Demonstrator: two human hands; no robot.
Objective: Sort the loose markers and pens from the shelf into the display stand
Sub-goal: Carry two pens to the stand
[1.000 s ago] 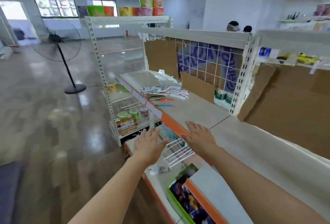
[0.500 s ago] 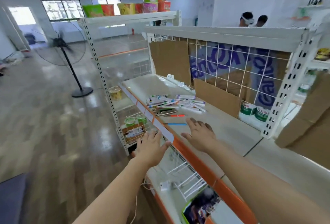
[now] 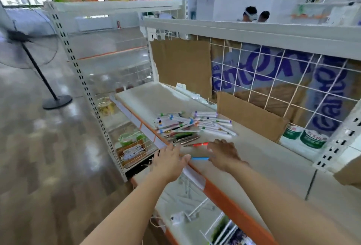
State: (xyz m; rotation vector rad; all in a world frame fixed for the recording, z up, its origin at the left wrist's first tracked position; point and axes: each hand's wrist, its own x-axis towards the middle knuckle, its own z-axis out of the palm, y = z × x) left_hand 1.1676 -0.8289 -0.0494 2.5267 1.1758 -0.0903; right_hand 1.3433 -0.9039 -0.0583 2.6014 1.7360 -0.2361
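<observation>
Two hands reach over the front edge of a cream shelf point(image 3: 263, 158) with an orange lip. Left hand point(image 3: 169, 161): fingers straight and spread, holding nothing, at the shelf's front edge. Right hand point(image 3: 224, 154): palm down over the shelf surface, fingers loosely extended, empty as far as can be seen. Blue pen point(image 3: 200, 158): lying flat between the two hands, its right end at the right hand's thumb; contact cannot be told. Red pen point(image 3: 197, 144): flat on the shelf, just beyond the right hand's fingertips. Pile of white-barrelled markers point(image 3: 195, 123) with coloured caps: loose heap farther back on the same shelf, dark pens point(image 3: 184, 139) along its near side. Cardboard sheet point(image 3: 250, 115): upright behind the pile against the wire grid back. Pedestal fan point(image 3: 29, 55): on the floor, far left.
</observation>
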